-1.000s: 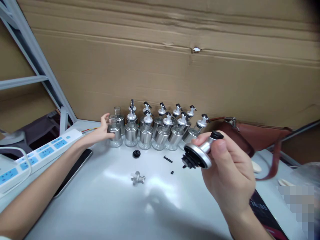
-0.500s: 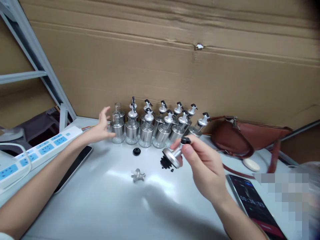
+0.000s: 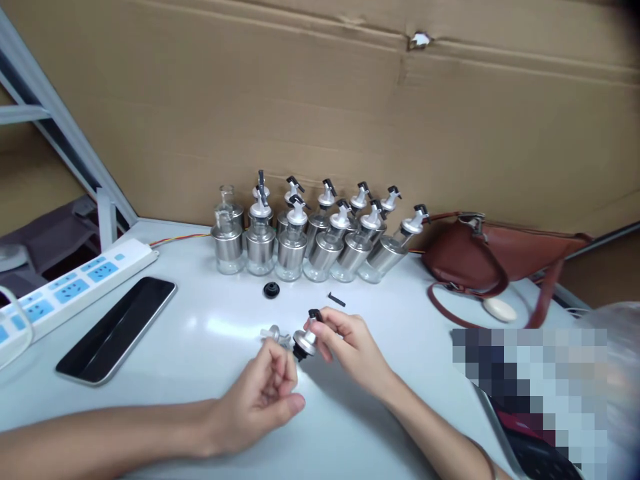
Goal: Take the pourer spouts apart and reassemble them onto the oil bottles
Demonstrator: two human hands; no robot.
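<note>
My right hand (image 3: pixel 353 347) grips a silver bottle pourer (image 3: pixel 309 339) with a black flip cap and a ribbed black stopper that points down and left. My left hand (image 3: pixel 263 400) is just left of it, fingers half curled and thumb apart, with nothing visible in it. Partly behind the left hand, a loose silver pourer piece (image 3: pixel 276 335) lies on the table. Farther back are a round black stopper part (image 3: pixel 271 290) and a thin black strip (image 3: pixel 337 299). Two rows of glass bottles with metal sleeves (image 3: pixel 293 252) stand behind; two at the left end, including the front one (image 3: pixel 229 247), have bare necks.
A white power strip (image 3: pixel 75 283) and a dark phone (image 3: pixel 117 330) lie on the left. On the right are a brown leather bag (image 3: pixel 520 250), a pale oval object (image 3: pixel 500 309) and a partly blurred-out device. A cardboard wall (image 3: pixel 300 107) closes off the back.
My left hand has come away from the bare-necked bottles, down and right towards the pourer. My right hand has moved left and lower with the pourer. The black strip now shows on the table.
</note>
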